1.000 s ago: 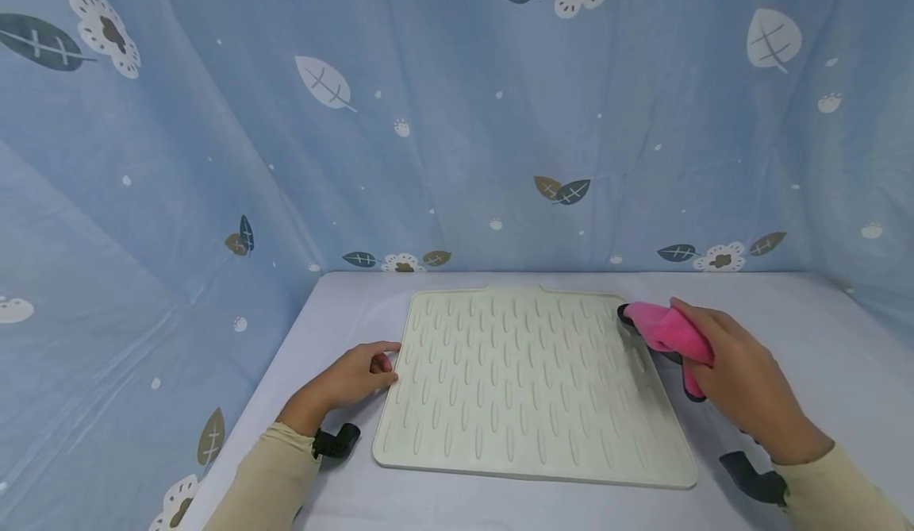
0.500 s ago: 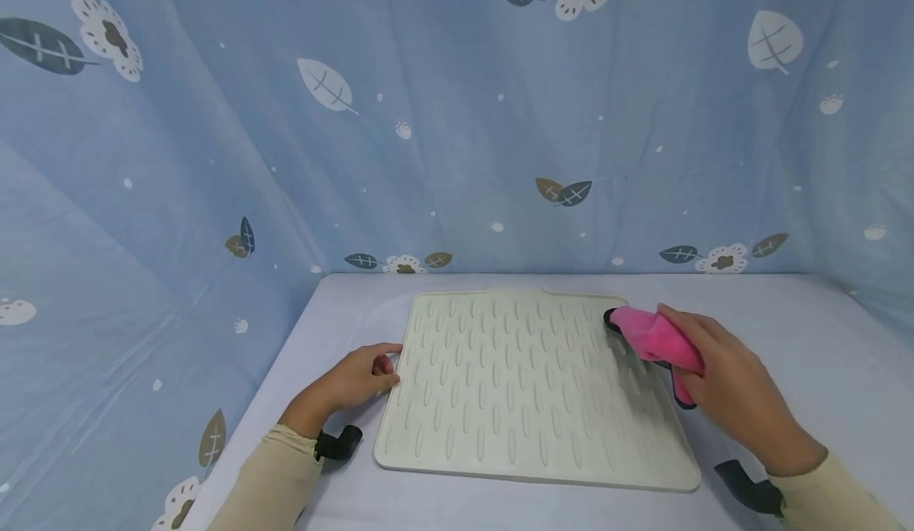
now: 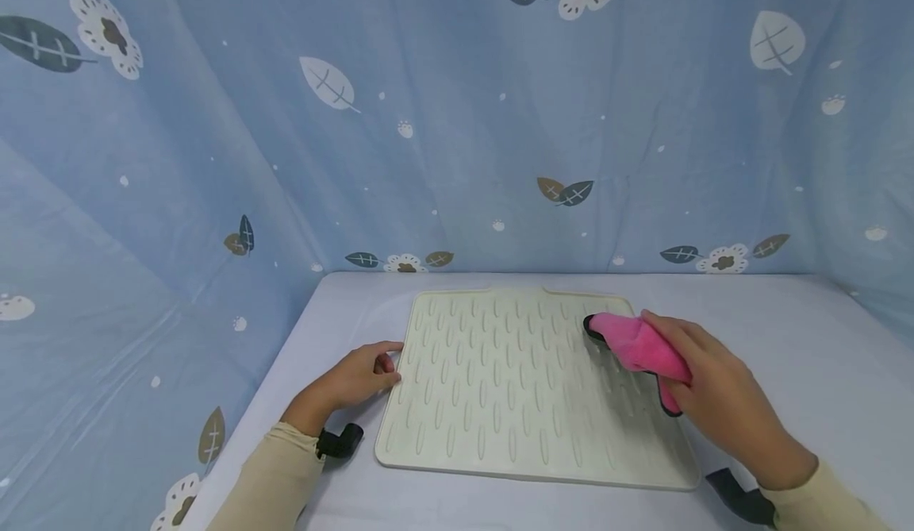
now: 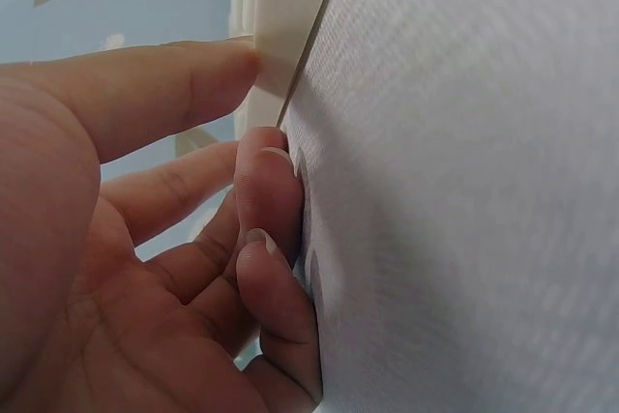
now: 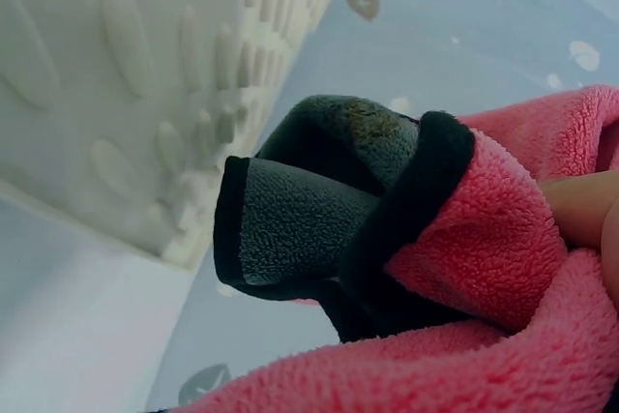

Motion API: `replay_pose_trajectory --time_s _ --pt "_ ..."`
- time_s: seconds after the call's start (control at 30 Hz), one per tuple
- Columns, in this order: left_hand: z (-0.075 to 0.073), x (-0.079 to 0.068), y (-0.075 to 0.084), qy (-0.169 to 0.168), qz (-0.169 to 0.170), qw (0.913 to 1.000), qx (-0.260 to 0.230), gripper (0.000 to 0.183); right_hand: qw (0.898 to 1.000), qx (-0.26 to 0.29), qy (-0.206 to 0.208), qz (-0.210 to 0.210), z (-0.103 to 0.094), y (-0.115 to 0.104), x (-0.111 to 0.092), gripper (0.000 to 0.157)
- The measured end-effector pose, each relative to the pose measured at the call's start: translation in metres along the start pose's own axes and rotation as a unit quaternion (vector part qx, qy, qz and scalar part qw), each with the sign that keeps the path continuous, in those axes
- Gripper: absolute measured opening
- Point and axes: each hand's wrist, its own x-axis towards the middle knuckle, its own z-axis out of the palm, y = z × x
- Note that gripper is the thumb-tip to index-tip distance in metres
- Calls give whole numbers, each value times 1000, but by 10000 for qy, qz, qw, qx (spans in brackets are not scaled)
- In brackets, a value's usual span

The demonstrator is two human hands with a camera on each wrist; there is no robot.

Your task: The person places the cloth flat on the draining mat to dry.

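A cream drying mat (image 3: 493,388) with rows of raised oval ridges lies flat on the white-covered table. My left hand (image 3: 357,376) is at its left edge; in the left wrist view the thumb (image 4: 218,79) touches the mat's side (image 4: 285,16), with some fingertips bent against the table. In my right hand (image 3: 721,388) is a bunched cleaning cloth (image 3: 635,344), held over the mat's right part. That cloth is pink on one side and dark grey on the other, with black edging, as the right wrist view shows. Whether it touches the mat I cannot tell.
Behind and to the left of the table (image 3: 778,340) hangs a blue curtain (image 3: 457,118) printed with leaves and flowers. Black camera mounts (image 3: 341,441) sit at both wrists, close to the tabletop.
My right hand has moved left and slightly toward me, carrying the cloth from the mat's right edge further over it. The left hand stays at the left edge.
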Motion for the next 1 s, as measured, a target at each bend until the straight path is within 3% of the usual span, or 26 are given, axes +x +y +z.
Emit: replay_pose_trajectory --time_s 0.37,0.8,1.0 --pt "0 1 -4 0 -10 10000 48 53 9996 62 139 -237 2 -8 5 98" --pt "-2 0 -2 -22 -78 10000 -9 54 9978 249 287 -542 17 -27 40 87" --pt "-1 0 0 12 -46 10000 -24 53 9987 235 212 -405 31 -32 52 84"
